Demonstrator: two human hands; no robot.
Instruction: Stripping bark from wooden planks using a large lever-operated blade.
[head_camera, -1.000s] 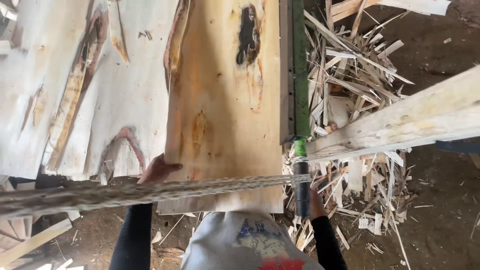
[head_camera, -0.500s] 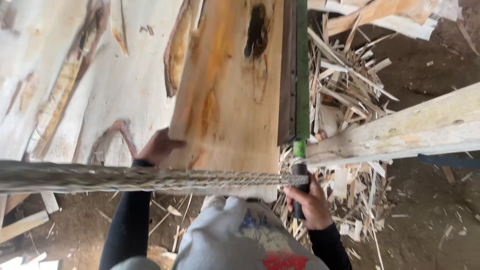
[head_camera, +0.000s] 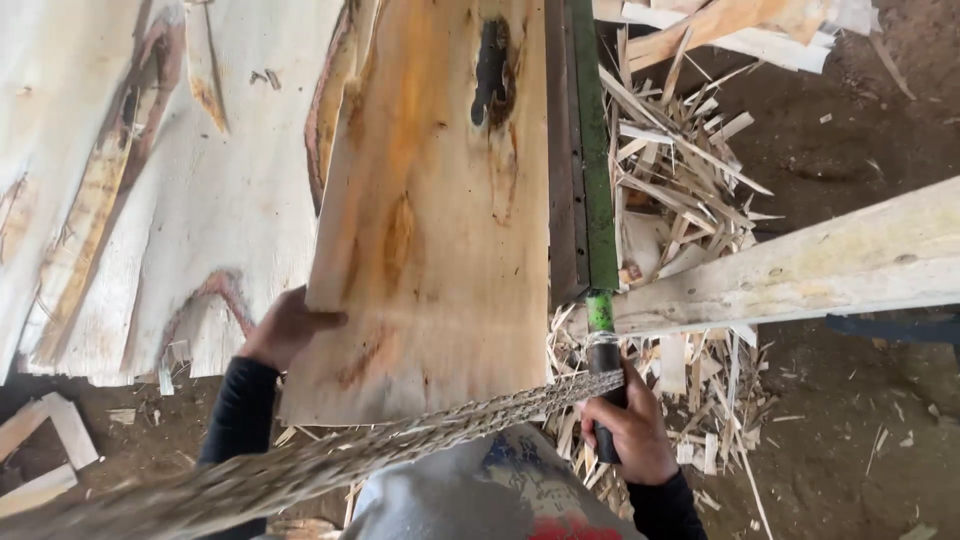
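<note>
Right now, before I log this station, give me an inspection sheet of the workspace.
Surface: pale veneer sheets spread flat, stained in streaks.
Job's things: top veneer sheet, orange-toned with a dark knot hole; green lever blade along its right edge.
Clutter: pile of wood strips right of the blade; offcuts lower left.
Grippers: left hand on the sheet's lower left edge; right hand gripping the black handle.
Cables: braided rope running across below the sheet.
Surroundings: dirt floor; timber beam at right.

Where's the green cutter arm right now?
In the head view, the green cutter arm runs up the middle-right along the right edge of the orange veneer sheet, with the scrap wood pile to its right; the right hand grips its black handle.
</note>
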